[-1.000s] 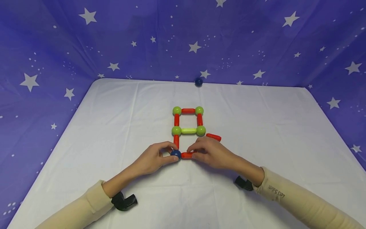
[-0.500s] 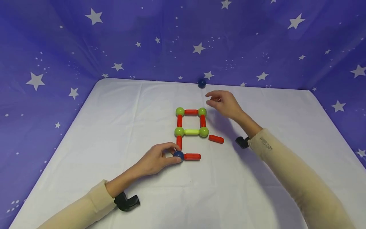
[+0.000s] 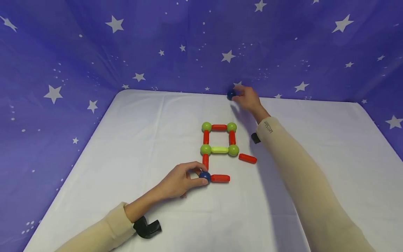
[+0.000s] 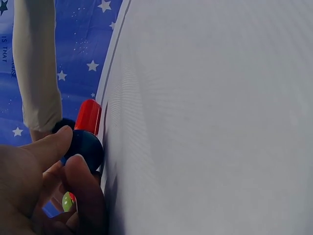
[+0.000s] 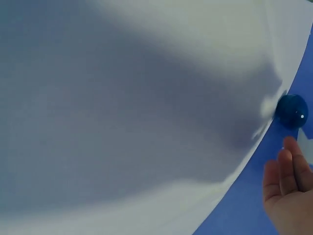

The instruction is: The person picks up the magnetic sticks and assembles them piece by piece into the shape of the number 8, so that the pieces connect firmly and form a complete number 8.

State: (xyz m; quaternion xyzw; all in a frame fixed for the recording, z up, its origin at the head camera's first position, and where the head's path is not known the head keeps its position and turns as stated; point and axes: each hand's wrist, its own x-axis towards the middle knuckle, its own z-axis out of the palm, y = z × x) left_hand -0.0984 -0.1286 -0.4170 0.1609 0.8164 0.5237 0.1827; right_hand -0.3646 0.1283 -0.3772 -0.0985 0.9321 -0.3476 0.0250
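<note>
My left hand (image 3: 181,180) pinches a dark blue ball (image 3: 204,177) between thumb and fingers at the near left corner of a flat frame of rods and balls. A red magnetic rod (image 3: 220,178) extends right from that ball, and another red rod (image 3: 205,161) joins it to a green ball (image 3: 206,149). At the table's far edge my right hand (image 3: 248,99) reaches to a second blue ball (image 3: 231,94), thumb and forefinger beside it. In the right wrist view, a small gap shows between the fingertips and this ball (image 5: 292,111); the thumb is hidden.
Beyond the left hand, green balls, red rods and a yellow-green rod (image 3: 219,150) form a square on the white table (image 3: 151,140). A loose red rod (image 3: 247,158) lies to its right. A purple star-patterned cloth (image 3: 189,70) rises behind the far edge.
The right hand has let go of the near red rod and moved away over the table to the far blue ball. The left hand keeps its pinch. The head view has shifted slightly.
</note>
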